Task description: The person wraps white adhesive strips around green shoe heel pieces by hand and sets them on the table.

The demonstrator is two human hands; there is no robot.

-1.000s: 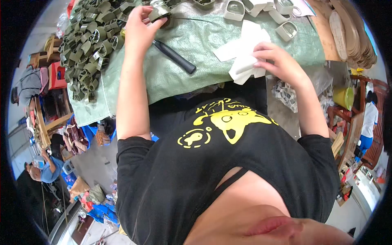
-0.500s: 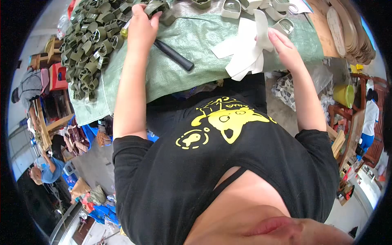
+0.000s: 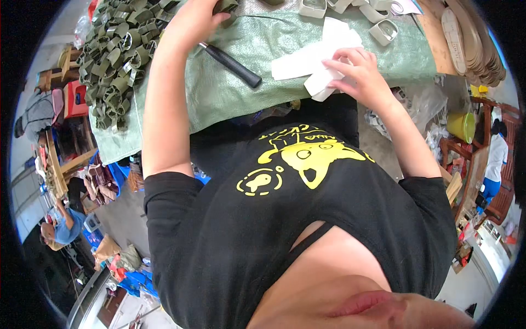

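My left hand (image 3: 197, 22) is closed on an olive-green band (image 3: 226, 6) at the top edge of the view, and its fingertips are partly cut off. Beneath that hand lies a tool with a black grip (image 3: 233, 66) and a short metal shaft; its head is hidden. My right hand (image 3: 359, 71) bends over a fanned stack of flat white strips (image 3: 298, 63), thumb and fingers gripping the edge of a strip. A heap of curled olive-green bands (image 3: 118, 71) lies left of my left hand. White looped bands (image 3: 383, 32) sit beyond my right hand.
Green woven sheeting (image 3: 219, 104) covers the work table. Stacked sole-shaped pieces (image 3: 453, 41) lie at the right end. A yellow-green bucket (image 3: 461, 127) stands below on the right. Other people (image 3: 496, 159) are in the background on both sides.
My right hand has moved left and nearer to me, from a raised, curled white strip to the edge of the stack. My left hand has shifted slightly away with the olive-green band.
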